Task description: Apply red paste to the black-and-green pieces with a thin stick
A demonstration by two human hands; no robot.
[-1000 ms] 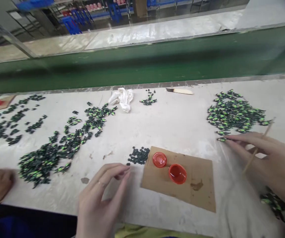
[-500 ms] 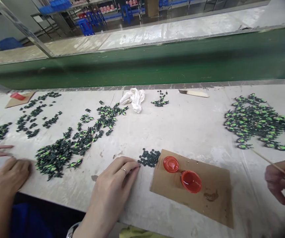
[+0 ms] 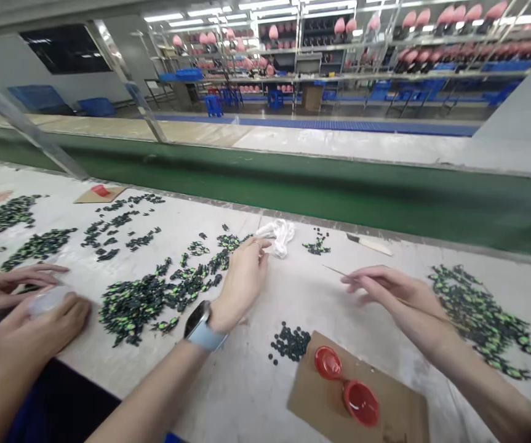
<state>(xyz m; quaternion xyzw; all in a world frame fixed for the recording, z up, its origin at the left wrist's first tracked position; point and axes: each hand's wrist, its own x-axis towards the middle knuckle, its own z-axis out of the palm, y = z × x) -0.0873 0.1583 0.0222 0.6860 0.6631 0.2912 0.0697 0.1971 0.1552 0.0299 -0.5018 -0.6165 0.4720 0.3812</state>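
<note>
My left hand (image 3: 248, 267), with a watch on its wrist, reaches to the back of the table. Its fingers are curled together at the left edge of a crumpled white cloth (image 3: 282, 234). My right hand (image 3: 392, 288) pinches a thin wooden stick (image 3: 334, 269), its narrow tip pointing left over the table. Nearer me lie small black discs (image 3: 291, 343) beside a cardboard piece (image 3: 309, 394). On the cardboard are a red lid (image 3: 328, 362) and a red cup (image 3: 361, 403) with shiny liquid. Small black-and-green figures lie in a left pile (image 3: 133, 304) and a right pile (image 3: 482, 314).
At the left, another person's hands (image 3: 46, 314) hold a translucent round object. A knife-like tool (image 3: 370, 244) and a small cluster of parts (image 3: 317, 245) lie at the back. Behind runs a green belt (image 3: 265, 184). A metal post (image 3: 29, 129) slants at the left.
The view has tipped up. My left hand has gone from the black discs to the white cloth. My right hand, still with the stick, has moved inward from the right edge.
</note>
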